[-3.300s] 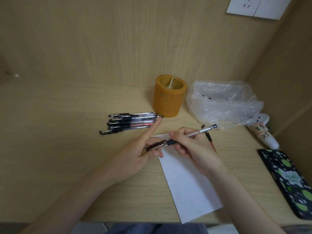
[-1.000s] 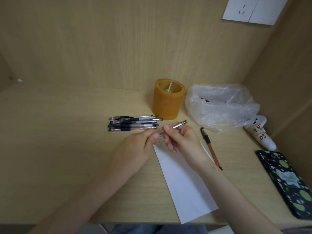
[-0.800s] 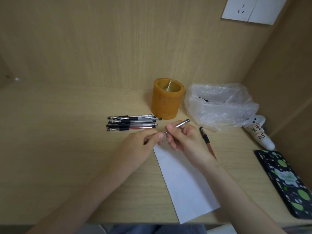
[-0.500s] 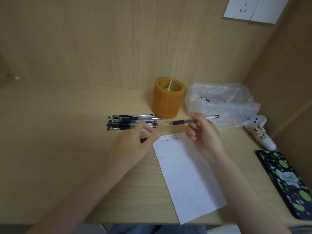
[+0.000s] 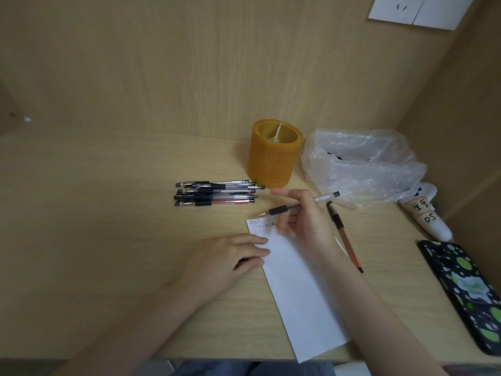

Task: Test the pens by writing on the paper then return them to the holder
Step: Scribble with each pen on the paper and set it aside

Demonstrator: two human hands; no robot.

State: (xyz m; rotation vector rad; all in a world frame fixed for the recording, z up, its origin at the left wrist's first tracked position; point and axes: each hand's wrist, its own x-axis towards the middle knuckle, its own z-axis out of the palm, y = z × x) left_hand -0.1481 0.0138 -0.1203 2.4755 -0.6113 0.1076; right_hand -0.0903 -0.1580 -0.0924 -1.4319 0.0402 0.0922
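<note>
Now my right hand point(image 5: 303, 222) grasps a pen point(image 5: 279, 210) at frame centre, tip near the paper point(image 5: 298, 289); my left hand point(image 5: 230, 257), fingers relaxed, presses its left edge.

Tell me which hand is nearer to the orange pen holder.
Right. The right hand, holding a pen, hovers just in front of the holder; the left hand rests farther back, on the paper's left edge.

Crumpled plastic bag point(image 5: 363, 164), labelled white tube point(image 5: 425, 215), spotted phone case point(image 5: 466, 294) on desk point(image 5: 108, 213).
</note>
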